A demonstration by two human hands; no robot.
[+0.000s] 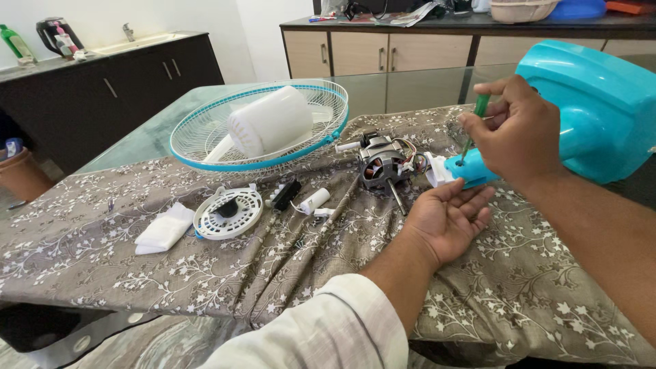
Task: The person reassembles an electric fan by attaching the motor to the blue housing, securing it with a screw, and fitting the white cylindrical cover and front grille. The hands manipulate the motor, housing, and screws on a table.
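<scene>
Screwdriver (pixel 476 123) between right-hand fingers (pixel 502 109)

Green bottle (pixel 15 42) with pale label stands far left on dark counter (pixel 137 51), beside my view's edge. Small pink-and-white container (pixel 66 42) next to black kettle (pixel 53 33) there. No screens, no signs. Nothing packaged on surface near me.

1. Right hand (pixel 514 130) gripping green-handled screwdriver (pixel 474 130), tip down in turquoise fan neck (pixel 471 171).
2. Left hand (pixel 447 217) palm-up, open, just under neck.
3. Fan motor (pixel 380 164) beside neck on floral cloth (pixel 273 260).
4. Wire fan guard (pixel 260 126) w/ white motor cover (pixel 270 121) further left.
</scene>
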